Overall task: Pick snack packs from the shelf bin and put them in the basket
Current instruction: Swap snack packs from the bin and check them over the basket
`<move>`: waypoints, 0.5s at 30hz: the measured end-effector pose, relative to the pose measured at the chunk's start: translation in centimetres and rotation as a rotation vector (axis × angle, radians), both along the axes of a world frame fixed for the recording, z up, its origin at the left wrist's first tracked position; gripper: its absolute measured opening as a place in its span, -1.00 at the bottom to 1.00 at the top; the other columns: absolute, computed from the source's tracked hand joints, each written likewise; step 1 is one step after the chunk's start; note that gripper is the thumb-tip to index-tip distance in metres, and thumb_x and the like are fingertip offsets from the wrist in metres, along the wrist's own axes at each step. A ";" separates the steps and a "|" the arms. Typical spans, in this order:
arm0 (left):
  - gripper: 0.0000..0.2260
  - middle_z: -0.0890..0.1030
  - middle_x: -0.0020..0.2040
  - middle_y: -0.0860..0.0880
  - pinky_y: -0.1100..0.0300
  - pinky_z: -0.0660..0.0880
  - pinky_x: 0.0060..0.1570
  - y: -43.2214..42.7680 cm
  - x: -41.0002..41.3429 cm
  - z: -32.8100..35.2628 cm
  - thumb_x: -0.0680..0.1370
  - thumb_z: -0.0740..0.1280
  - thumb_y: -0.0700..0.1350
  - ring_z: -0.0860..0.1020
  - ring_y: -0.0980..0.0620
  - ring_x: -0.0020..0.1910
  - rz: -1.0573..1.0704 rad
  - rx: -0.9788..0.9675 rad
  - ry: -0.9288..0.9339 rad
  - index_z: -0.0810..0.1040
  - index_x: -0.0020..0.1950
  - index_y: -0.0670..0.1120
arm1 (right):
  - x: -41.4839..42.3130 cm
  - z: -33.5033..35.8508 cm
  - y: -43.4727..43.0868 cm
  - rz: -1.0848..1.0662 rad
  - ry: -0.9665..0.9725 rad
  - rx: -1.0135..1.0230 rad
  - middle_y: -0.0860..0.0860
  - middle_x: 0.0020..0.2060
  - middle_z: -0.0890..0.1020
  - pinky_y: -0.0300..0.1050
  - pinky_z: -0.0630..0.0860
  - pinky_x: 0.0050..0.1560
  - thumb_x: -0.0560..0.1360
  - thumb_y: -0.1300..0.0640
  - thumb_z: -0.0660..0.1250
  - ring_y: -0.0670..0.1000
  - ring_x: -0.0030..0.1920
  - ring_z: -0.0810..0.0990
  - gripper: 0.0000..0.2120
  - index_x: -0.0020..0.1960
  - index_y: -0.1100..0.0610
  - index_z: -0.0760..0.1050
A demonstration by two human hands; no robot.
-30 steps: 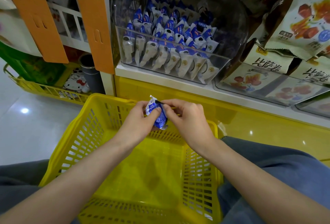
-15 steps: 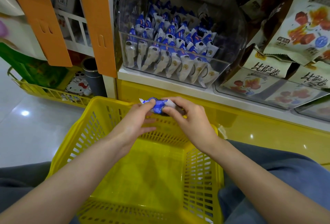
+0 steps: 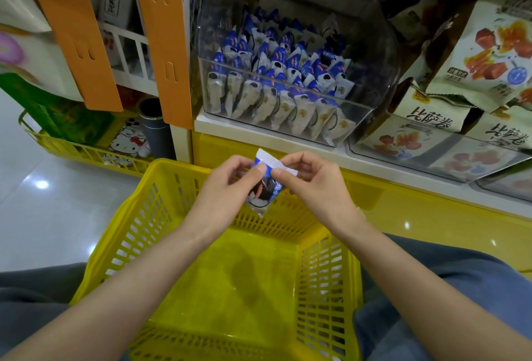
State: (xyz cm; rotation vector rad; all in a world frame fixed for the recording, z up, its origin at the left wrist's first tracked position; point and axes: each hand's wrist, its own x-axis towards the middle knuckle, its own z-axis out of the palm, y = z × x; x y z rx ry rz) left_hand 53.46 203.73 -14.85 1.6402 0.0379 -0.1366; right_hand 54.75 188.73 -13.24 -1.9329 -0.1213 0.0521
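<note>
Snack pack (image 3: 263,192) — top in grip of left hand (image 3: 226,187), right hand (image 3: 313,185)

- The single head camera is looking forward and down, sitting close above the basket (image 3: 138,231).
- It is facing the shelf bin (image 3: 374,87) on the far side.

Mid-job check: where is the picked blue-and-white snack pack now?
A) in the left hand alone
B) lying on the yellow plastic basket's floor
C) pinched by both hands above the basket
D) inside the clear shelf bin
C: the left hand and right hand both pinch the blue-and-white snack pack near its top, over the yellow plastic basket.
</note>
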 end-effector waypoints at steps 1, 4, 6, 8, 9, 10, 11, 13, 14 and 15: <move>-0.86 0.61 -0.13 -0.10 0.25 0.46 -0.15 0.0 -0.1 0.0 0.54 0.27 -0.05 0.54 0.13 -0.19 -0.019 0.026 -0.027 0.55 -0.05 -0.09 | -0.1 0.1 0.1 0.002 -0.030 -0.053 -0.05 -0.26 0.64 -0.09 0.53 -0.20 0.38 0.13 0.46 -0.04 -0.26 0.60 -0.87 -0.21 -0.02 0.51; -0.82 0.62 -0.12 -0.16 0.04 0.51 -0.08 0.0 -0.2 0.1 0.55 0.25 -0.04 0.58 0.01 -0.13 -0.053 0.037 -0.065 0.57 -0.04 -0.12 | -0.5 0.3 0.3 0.039 -0.140 -0.178 -0.08 -0.28 0.63 -0.08 0.52 -0.20 0.39 0.10 0.46 -0.03 -0.21 0.60 -0.85 -0.21 -0.06 0.48; -0.80 0.61 -0.07 -0.20 -0.05 0.51 -0.02 0.0 -0.2 0.2 0.57 0.24 -0.05 0.59 -0.09 -0.05 -0.043 0.018 -0.053 0.57 -0.03 -0.14 | -0.7 0.5 0.4 0.054 -0.218 -0.238 -0.17 -0.31 0.60 -0.27 0.47 -0.28 0.41 0.12 0.44 -0.14 -0.23 0.56 -0.81 -0.20 -0.10 0.45; -0.79 0.63 -0.06 -0.17 0.04 0.53 -0.04 -0.2 -0.2 0.1 0.58 0.22 -0.05 0.61 -0.05 -0.03 -0.035 -0.003 -0.028 0.58 0.00 -0.15 | -0.7 0.6 0.3 0.064 -0.260 -0.270 -0.22 -0.29 0.58 -0.31 0.45 -0.29 0.43 0.11 0.42 -0.15 -0.21 0.55 -0.85 -0.16 -0.08 0.46; -0.79 0.65 -0.07 -0.11 0.15 0.55 -0.10 -0.3 -0.2 0.0 0.58 0.21 -0.05 0.62 0.02 -0.06 -0.019 -0.031 -0.009 0.58 0.00 -0.12 | -0.8 0.6 0.4 0.065 -0.265 -0.269 -0.23 -0.26 0.58 -0.31 0.46 -0.28 0.44 0.11 0.41 -0.16 -0.20 0.55 -0.87 -0.11 -0.05 0.47; -0.81 0.67 -0.11 -0.05 0.26 0.56 -0.19 -0.4 -0.2 0.0 0.58 0.21 -0.04 0.63 0.10 -0.11 0.012 -0.068 0.019 0.59 -0.01 -0.07 | -0.8 0.5 0.5 0.057 -0.246 -0.248 -0.23 -0.23 0.58 -0.32 0.47 -0.27 0.45 0.11 0.39 -0.18 -0.19 0.55 -0.86 -0.06 -0.04 0.46; -0.82 0.67 -0.15 0.01 0.33 0.54 -0.27 -0.5 -0.2 0.1 0.58 0.20 -0.04 0.63 0.16 -0.17 0.058 -0.110 0.054 0.59 -0.03 -0.02 | -0.8 0.4 0.7 0.046 -0.197 -0.209 -0.22 -0.20 0.58 -0.34 0.48 -0.25 0.45 0.11 0.39 -0.21 -0.18 0.54 -0.82 0.00 -0.03 0.44; -0.81 0.67 -0.15 -0.01 0.30 0.53 -0.27 -0.4 0.1 0.1 0.59 0.18 -0.02 0.63 0.13 -0.20 0.152 -0.197 0.134 0.58 -0.04 -0.01 | -0.8 0.0 1.1 0.051 -0.031 -0.136 -0.18 -0.13 0.59 -0.28 0.53 -0.16 0.45 0.10 0.39 -0.22 -0.16 0.55 -0.70 0.13 0.00 0.39; -0.79 0.67 -0.10 -0.07 0.23 0.54 -0.19 -0.3 0.2 0.1 0.60 0.17 -0.01 0.63 0.06 -0.15 0.185 -0.225 0.164 0.57 -0.01 -0.04 | -0.8 -0.2 1.3 0.073 0.044 -0.124 -0.15 -0.10 0.59 -0.21 0.56 -0.11 0.44 0.10 0.39 -0.19 -0.15 0.56 -0.68 0.16 0.03 0.40; -0.77 0.66 -0.05 -0.11 0.13 0.52 -0.11 -0.2 0.3 0.3 0.60 0.16 0.00 0.63 0.00 -0.09 0.203 -0.244 0.185 0.56 0.02 -0.05 | -0.8 -0.4 1.5 0.097 0.090 -0.121 -0.11 -0.10 0.60 -0.15 0.58 -0.09 0.45 0.10 0.39 -0.14 -0.14 0.58 -0.71 0.14 0.05 0.44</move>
